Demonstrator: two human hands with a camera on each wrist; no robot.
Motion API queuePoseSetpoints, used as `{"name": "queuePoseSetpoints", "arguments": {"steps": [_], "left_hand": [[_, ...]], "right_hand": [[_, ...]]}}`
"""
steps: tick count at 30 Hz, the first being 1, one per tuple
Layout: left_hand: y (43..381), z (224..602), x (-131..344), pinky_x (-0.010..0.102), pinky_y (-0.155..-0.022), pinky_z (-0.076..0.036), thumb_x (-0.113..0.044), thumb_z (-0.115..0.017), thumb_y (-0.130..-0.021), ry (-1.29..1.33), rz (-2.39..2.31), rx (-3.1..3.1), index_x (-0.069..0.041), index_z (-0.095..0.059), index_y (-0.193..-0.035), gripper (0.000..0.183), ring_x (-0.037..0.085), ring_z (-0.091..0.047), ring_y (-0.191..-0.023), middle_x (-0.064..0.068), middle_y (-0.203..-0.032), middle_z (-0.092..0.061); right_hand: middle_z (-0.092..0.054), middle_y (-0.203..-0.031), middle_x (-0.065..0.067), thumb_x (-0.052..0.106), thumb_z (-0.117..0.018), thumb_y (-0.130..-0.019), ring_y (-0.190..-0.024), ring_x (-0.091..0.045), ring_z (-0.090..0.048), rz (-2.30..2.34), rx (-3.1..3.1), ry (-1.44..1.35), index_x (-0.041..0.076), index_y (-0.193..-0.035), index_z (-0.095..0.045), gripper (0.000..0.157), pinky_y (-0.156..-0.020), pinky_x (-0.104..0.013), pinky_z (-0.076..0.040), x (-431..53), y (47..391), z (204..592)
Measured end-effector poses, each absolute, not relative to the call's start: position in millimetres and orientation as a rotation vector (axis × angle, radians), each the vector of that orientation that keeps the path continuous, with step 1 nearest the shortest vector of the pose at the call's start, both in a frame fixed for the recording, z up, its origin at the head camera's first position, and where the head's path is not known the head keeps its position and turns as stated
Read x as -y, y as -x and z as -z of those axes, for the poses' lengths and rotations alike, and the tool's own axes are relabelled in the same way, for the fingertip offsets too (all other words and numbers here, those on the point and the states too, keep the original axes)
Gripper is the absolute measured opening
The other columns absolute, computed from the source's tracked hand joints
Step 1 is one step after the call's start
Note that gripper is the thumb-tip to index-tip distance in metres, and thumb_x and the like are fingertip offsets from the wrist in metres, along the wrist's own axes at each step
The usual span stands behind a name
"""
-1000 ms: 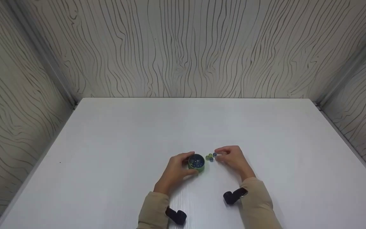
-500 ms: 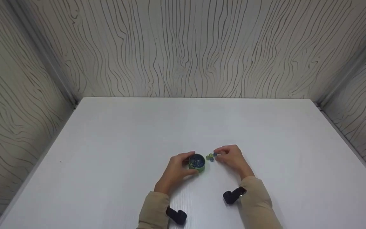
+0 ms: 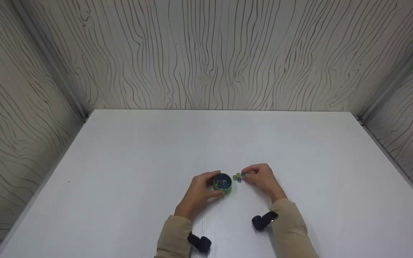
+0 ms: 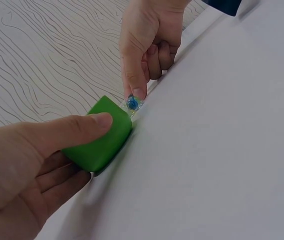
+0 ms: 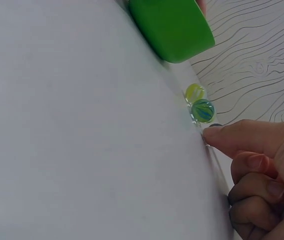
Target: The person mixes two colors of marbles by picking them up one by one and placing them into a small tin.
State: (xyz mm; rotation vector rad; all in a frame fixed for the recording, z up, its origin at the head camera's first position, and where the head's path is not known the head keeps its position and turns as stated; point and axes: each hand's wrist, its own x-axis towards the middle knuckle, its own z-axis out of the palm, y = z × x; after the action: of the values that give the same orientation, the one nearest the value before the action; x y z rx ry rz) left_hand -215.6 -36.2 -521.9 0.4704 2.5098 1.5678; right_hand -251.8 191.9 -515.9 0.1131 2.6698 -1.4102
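My left hand point(image 3: 198, 193) grips a small green cup point(image 3: 227, 191) with thumb and fingers on opposite sides. Inside it lie several dark blue-looking glass marbles point(image 3: 222, 182). In the left wrist view the thumb presses along the cup's outer wall point(image 4: 107, 137). Just right of the cup, my right hand point(image 3: 262, 179) pinches a blue marble point(image 3: 243, 174) between thumb and index finger, its other fingers curled in. Beside it on the table lie a few loose marbles, among them a yellow-green marble point(image 5: 195, 92) and a blue-green marble point(image 5: 202, 110). My thumb mostly hides the pinched marble in the right wrist view.
Both hands work over a white table point(image 3: 138, 154), near its middle. A wood-grain patterned wall point(image 3: 206, 53) rises behind it, with similar panels at both sides. A dark wrist camera point(image 3: 201, 244) sticks out from the left sleeve, another camera point(image 3: 262, 222) from the right.
The right thumb and index finger have closed in on the blue marble at the right of the little group. The left hand and cup stay practically where they were.
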Motion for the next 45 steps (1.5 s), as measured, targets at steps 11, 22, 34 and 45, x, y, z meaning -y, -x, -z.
{"name": "queuePoseSetpoints", "arguments": {"steps": [11,22,34,45], "left_hand": [[216.3,521.7,35.8,0.042,-0.113,-0.044,-0.011,-0.079,-0.076,-0.474,-1.537,-2.526,-0.004,-0.054,-0.135,0.064,0.029,-0.058,-0.125,0.016,-0.132,-0.061],[216.2,520.3,36.5,0.041,-0.112,-0.045,-0.01,-0.079,-0.076,-0.474,-1.544,-2.523,-0.003,-0.054,-0.135,0.064,0.03,-0.059,-0.125,0.017,-0.133,-0.061],[215.0,521.2,35.5,0.043,-0.112,-0.044,-0.01,-0.08,-0.075,-0.459,-1.529,-2.542,-0.004,-0.054,-0.134,0.065,0.03,-0.059,-0.125,0.016,-0.133,-0.061],[217.2,520.4,34.8,0.042,-0.113,-0.044,-0.009,-0.079,-0.076,-0.499,-1.522,-2.545,-0.002,-0.054,-0.134,0.064,0.03,-0.058,-0.126,0.017,-0.133,-0.061]], "right_hand": [[-0.064,-0.08,-0.003,0.004,-0.07,-0.078,-0.075,-0.012,-0.048,1.42,-2.691,-0.176,0.0,-0.096,-0.074,0.019,-0.066,-0.02,-0.04,-191.3,250.7,518.5],[-0.072,-0.1,-0.012,0.011,-0.072,-0.081,-0.085,-0.015,-0.054,1.446,-2.664,-0.282,0.001,-0.098,-0.074,0.019,-0.073,-0.018,-0.044,-191.3,243.5,517.7],[-0.046,-0.067,0.005,0.011,-0.073,-0.079,-0.066,-0.01,-0.044,1.543,-2.63,-0.343,0.001,-0.1,-0.074,0.023,-0.056,-0.017,-0.04,-185.9,235.4,511.3],[-0.046,-0.068,0.004,0.012,-0.074,-0.081,-0.072,-0.012,-0.044,1.542,-2.628,-0.353,0.002,-0.101,-0.074,0.023,-0.059,-0.02,-0.037,-182.6,232.5,503.6]]}}
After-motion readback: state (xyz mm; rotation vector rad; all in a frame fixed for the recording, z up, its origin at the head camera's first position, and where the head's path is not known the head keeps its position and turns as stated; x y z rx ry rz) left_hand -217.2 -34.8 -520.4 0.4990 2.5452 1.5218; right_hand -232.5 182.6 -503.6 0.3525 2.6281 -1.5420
